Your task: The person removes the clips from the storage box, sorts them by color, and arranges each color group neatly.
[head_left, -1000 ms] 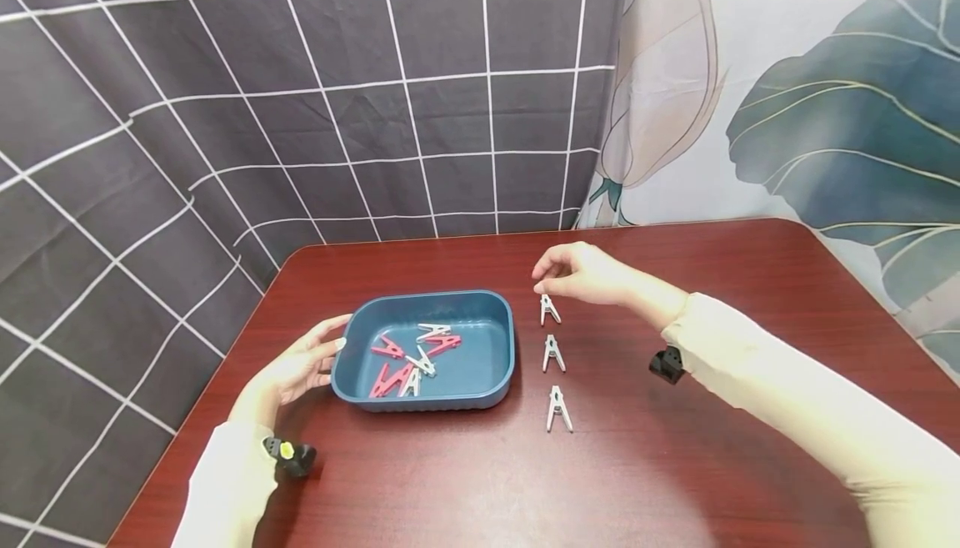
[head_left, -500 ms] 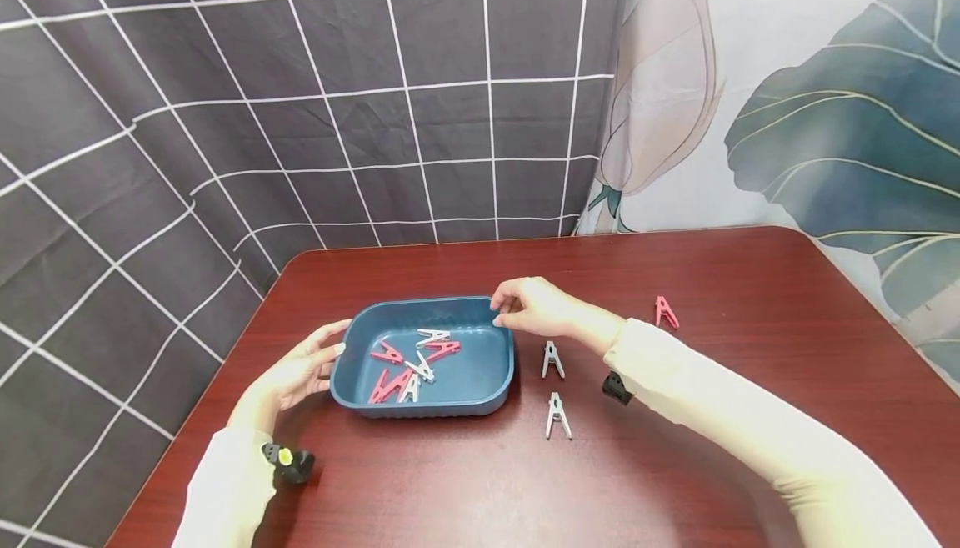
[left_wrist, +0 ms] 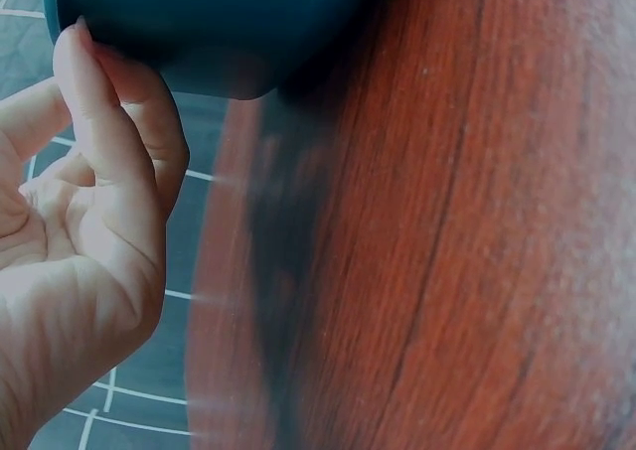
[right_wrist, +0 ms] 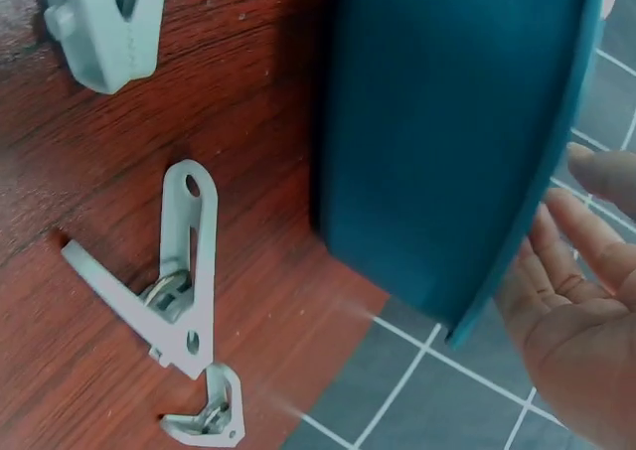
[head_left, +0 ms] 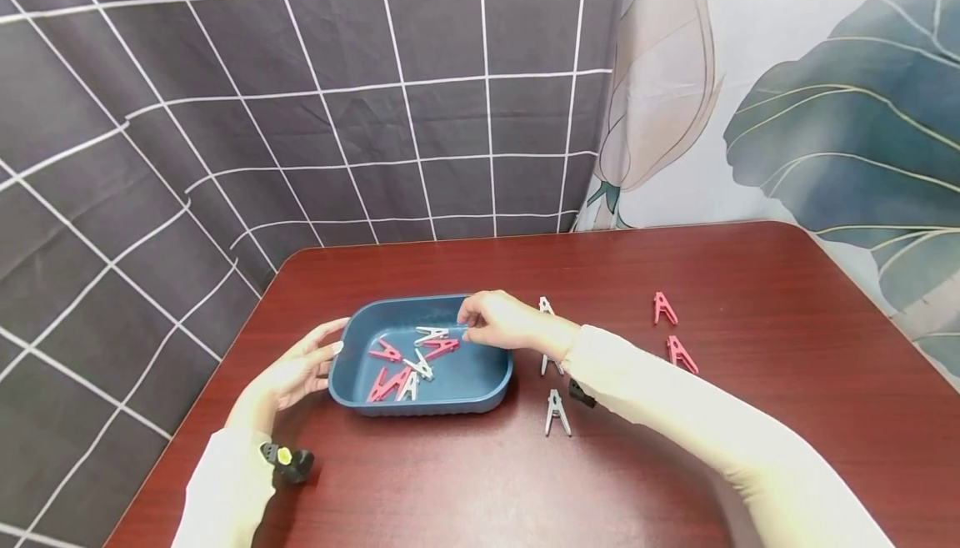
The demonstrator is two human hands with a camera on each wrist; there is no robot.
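My left hand (head_left: 300, 373) grips the left end of a blue plastic bin (head_left: 480, 373), thumb on its rim and fingers against the outer wall. In the left wrist view that thumb presses the bin wall (left_wrist: 209, 33). Over the bin's right part hovers my right hand (head_left: 501, 320), fingers loosely bent and holding nothing visible. Inside the bin lie several red clothespins (head_left: 386, 349) and white clothespins (head_left: 423, 362). Three white clothespins stand in a column right of it, the nearest white clothespin (head_left: 555, 406) fully visible; my right wrist partly covers the others.
Farther right on the red-brown table (head_left: 450, 481) lie two red clothespins (head_left: 663, 309); my right sleeve (head_left: 675, 398) crosses the table just below them. A dark gridded curtain (head_left: 337, 114) hangs behind the table, with a floral one (head_left: 810, 139) at right.
My right hand has moved left, from the farthest white clothespin to over the bin. Two red clothespins have come out from behind that arm. The left hand stays put.
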